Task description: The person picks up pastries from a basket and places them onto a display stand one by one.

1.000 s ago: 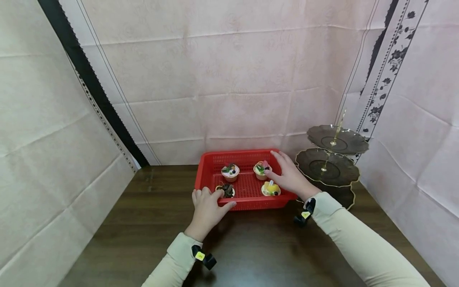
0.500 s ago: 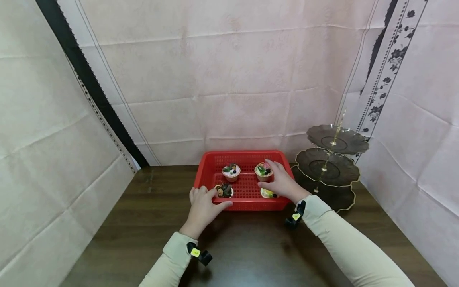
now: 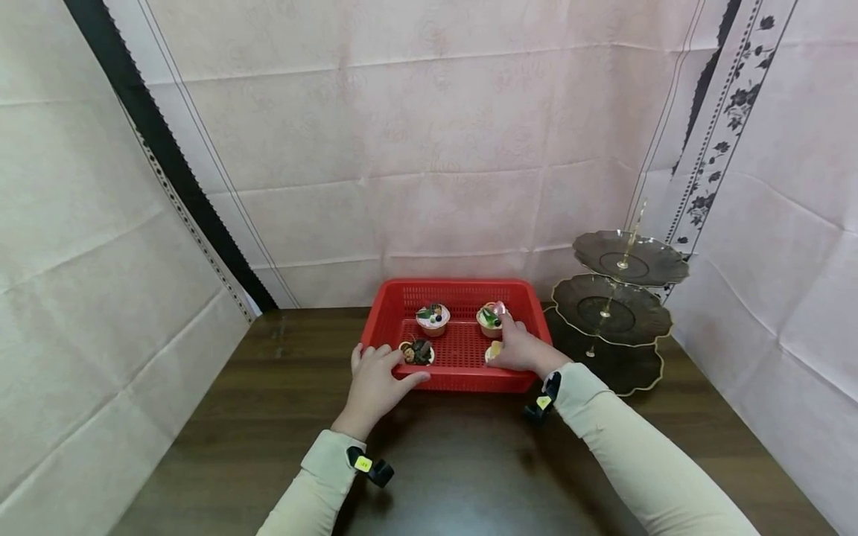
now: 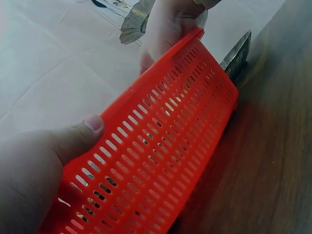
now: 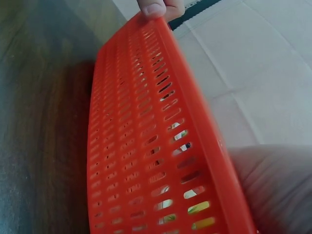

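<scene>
In the head view a red plastic basket (image 3: 462,378) holds several toy cupcakes. My left hand (image 3: 375,383) grips its front left corner, thumb over the rim; the left wrist view shows that thumb (image 4: 87,127) on the rim. My right hand (image 3: 523,350) reaches inside at the front right, thumb and index finger spread around a yellow-topped cupcake (image 3: 492,351) that it mostly covers. Just behind the index finger sits a cupcake with green and pink topping (image 3: 488,321). A white-topped cupcake (image 3: 433,318) is at the back left, and a dark-topped one (image 3: 418,352) at the front left.
A three-tier dark cake stand (image 3: 611,311) with gold scalloped edges stands just right of the basket. The brown wooden table (image 3: 469,461) lies in front. Pale cloth (image 3: 462,149) hangs behind and along both sides.
My right hand has moved left and toward me, from the basket's right side to over the yellow-topped cupcake. My left hand keeps its hold on the corner.
</scene>
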`<state>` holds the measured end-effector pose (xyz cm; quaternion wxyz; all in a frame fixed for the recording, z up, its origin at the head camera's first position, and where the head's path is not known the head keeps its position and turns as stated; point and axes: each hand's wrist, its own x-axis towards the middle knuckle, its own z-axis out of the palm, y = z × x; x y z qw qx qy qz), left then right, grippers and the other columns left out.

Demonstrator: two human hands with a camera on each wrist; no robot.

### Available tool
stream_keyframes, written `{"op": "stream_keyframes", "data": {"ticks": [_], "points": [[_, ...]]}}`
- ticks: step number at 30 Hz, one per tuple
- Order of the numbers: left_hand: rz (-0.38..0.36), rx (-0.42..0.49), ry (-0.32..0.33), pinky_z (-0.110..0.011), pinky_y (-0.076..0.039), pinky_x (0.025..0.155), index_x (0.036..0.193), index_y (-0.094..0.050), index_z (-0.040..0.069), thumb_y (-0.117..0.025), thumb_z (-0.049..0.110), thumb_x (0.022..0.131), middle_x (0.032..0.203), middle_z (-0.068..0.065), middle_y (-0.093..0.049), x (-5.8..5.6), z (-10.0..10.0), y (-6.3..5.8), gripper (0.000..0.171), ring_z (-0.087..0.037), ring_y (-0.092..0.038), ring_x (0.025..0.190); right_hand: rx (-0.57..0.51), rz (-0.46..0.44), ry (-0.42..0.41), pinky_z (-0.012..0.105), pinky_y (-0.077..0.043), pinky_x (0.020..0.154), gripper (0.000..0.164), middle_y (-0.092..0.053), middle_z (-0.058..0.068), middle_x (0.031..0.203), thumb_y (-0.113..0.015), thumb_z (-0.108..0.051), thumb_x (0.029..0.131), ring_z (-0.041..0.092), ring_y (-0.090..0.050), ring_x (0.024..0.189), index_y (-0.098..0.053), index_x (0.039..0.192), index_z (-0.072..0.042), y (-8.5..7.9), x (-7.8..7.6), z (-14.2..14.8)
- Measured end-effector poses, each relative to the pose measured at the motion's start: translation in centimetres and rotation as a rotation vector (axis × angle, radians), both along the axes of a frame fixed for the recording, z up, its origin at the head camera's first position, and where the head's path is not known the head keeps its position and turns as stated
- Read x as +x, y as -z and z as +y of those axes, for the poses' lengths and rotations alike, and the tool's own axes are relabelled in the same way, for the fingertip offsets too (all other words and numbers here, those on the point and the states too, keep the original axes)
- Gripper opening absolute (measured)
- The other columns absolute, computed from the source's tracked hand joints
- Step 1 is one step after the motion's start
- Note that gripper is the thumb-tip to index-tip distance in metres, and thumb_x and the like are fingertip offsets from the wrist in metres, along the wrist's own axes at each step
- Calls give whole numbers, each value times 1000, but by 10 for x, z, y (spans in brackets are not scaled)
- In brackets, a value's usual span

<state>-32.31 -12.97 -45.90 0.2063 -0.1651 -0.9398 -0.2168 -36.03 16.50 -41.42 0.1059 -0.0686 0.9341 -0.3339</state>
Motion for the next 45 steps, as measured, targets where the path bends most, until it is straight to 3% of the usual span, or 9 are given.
{"op": "stream_keyframes", "data": {"ticks": [4, 8, 15, 20, 26, 35, 40, 45], "points": [[4, -38, 2, -65, -16, 115, 97, -77, 16, -75, 64, 80, 91, -1, -68, 1, 2, 2, 51, -22, -57, 95, 6, -63, 1, 54, -41, 110, 98, -39, 26, 151, -78, -20, 85, 34, -49, 125, -15, 157, 1, 2, 0, 2], [-7, -75, -1, -64, -14, 116, 100, -78, 16, -71, 67, 82, 94, -1, -71, 1, 3, 2, 55, -22, -58, 95, -7, -115, -6, 52, -40, 111, 91, -42, 22, 153, -76, -16, 88, 31, -51, 124, -20, 158, -2, 4, -1, 4], [17, -86, -17, -64, -16, 115, 99, -78, 16, -71, 68, 81, 93, -1, -69, 1, 3, 3, 56, -22, -58, 94, -20, -133, 23, 55, -42, 109, 93, -45, 20, 151, -78, -13, 86, 31, -55, 121, -21, 159, -6, 3, -4, 2], [43, -30, -32, -64, -18, 113, 89, -71, 12, -75, 66, 78, 88, -3, -61, 1, 2, 5, 55, -24, -55, 92, 14, -110, 27, 52, -46, 106, 88, -50, 20, 146, -80, -12, 84, 29, -57, 117, -29, 155, -4, 4, -6, -2], [56, 73, -20, -64, -18, 114, 84, -57, 18, -82, 60, 75, 86, -1, -54, 2, 4, 5, 50, -24, -52, 93, 79, -82, 35, 44, -51, 96, 64, -62, 15, 125, -80, -17, 84, 25, -59, 103, -46, 137, -3, 6, -7, -5], [71, 142, 29, -70, -15, 112, 89, -64, 24, -87, 48, 75, 90, 0, -55, 6, 7, -2, 37, -26, -51, 95, 115, -19, 4, 42, -53, 92, 62, -66, 13, 121, -80, -23, 84, 23, -61, 95, -52, 135, -2, 3, -7, -5], [80, 181, 33, -70, -13, 113, 88, -66, 25, -87, 47, 75, 88, 2, -56, 6, 7, 1, 33, -25, -52, 93, 129, 13, 14, 43, -54, 91, 62, -68, 11, 114, -82, -27, 79, 22, -62, 91, -56, 130, -3, 2, -7, -5], [71, 203, 35, -68, -11, 114, 88, -66, 26, -88, 45, 75, 88, 2, -55, 6, 6, 3, 33, -24, -52, 94, 108, 101, 17, 41, -55, 86, 62, -66, 9, 105, -83, -33, 76, 22, -61, 87, -55, 123, -4, 2, -6, -5]]}}
